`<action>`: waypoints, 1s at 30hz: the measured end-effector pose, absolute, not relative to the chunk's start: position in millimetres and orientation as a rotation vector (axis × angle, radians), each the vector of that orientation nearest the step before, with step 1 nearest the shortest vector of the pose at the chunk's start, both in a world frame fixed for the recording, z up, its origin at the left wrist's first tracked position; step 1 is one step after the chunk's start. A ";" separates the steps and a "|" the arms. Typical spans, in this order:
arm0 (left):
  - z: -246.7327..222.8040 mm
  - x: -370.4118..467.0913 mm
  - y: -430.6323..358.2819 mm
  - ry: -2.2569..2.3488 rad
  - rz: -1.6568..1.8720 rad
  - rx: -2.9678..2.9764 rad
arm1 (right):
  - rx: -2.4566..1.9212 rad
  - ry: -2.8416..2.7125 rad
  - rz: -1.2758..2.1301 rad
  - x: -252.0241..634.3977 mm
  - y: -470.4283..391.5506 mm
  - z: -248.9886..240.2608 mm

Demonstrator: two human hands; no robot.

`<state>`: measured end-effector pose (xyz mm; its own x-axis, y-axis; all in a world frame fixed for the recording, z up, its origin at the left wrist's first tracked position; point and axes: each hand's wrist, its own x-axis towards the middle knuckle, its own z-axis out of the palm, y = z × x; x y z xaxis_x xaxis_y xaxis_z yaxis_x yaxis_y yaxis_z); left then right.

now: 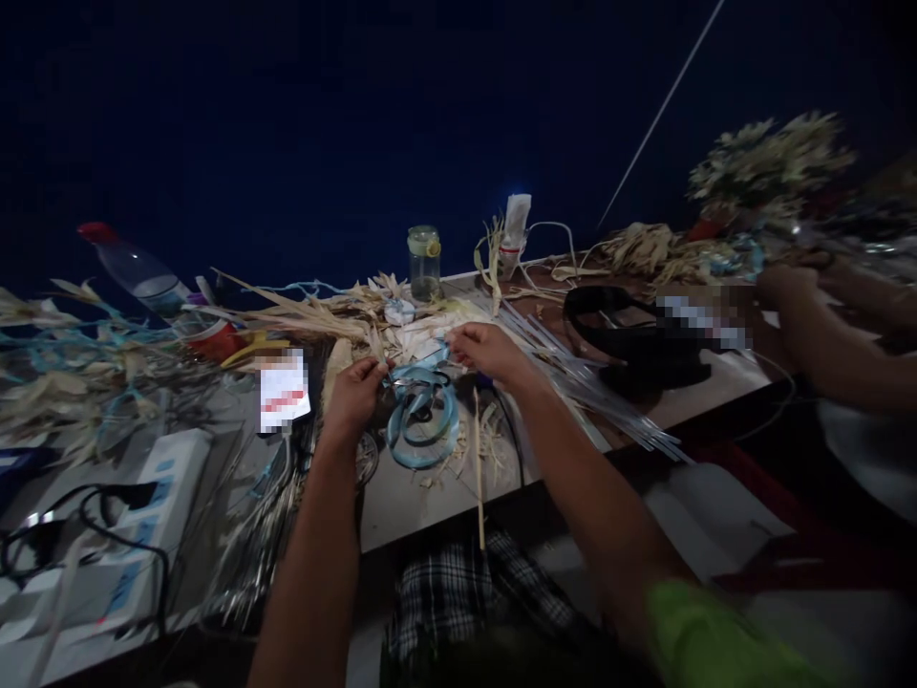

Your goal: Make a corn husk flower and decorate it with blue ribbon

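Observation:
My left hand (pixel 356 387) is closed in a pinch at the middle of the table, with a pale dried husk strip (pixel 375 346) standing up from its fingertips. To its right my right hand (pixel 488 350) pinches the end of a light blue ribbon (pixel 453 420). The rest of that ribbon lies in loose loops on the table below and between both hands. Small pale scraps (pixel 491 430) are scattered beside the loops. A thin wooden stick (pixel 479 478) lies just below my right hand and juts past the table's front edge.
A lidded jar (pixel 425 268) stands behind my hands. Clear thin rods (pixel 594 382) and a black strap-like item (pixel 630 334) lie right. At left are a phone (pixel 284 390), power strip (pixel 154 516), tilted bottle (pixel 139 268) and wires (pixel 265 535). Another person's arm (pixel 823 334) reaches in from the right.

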<state>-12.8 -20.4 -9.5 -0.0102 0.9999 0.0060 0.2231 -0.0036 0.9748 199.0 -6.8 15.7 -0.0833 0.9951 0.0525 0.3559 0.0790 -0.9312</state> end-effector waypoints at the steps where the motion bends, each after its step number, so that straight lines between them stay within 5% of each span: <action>1: -9.3 -12.3 -20.5 1.370 1.110 1.361 | -1.490 -1.591 0.931 211.4 -10.7 16.2; 7: -16.6 -12.4 -17.5 1.319 1.119 1.330 | -2.076 -1.781 0.649 261.0 -32.4 -3.2; 18: -9.1 -7.0 -22.7 1.317 1.082 1.268 | -2.261 -1.703 0.482 222.9 -16.5 -18.7; 26: -16.1 -10.6 -18.8 1.302 1.099 1.315 | -1.491 -0.890 1.397 231.9 -23.7 -9.4; 30: -14.5 -9.9 -21.0 1.344 1.093 1.357 | -0.718 -0.618 1.867 235.6 -29.9 2.4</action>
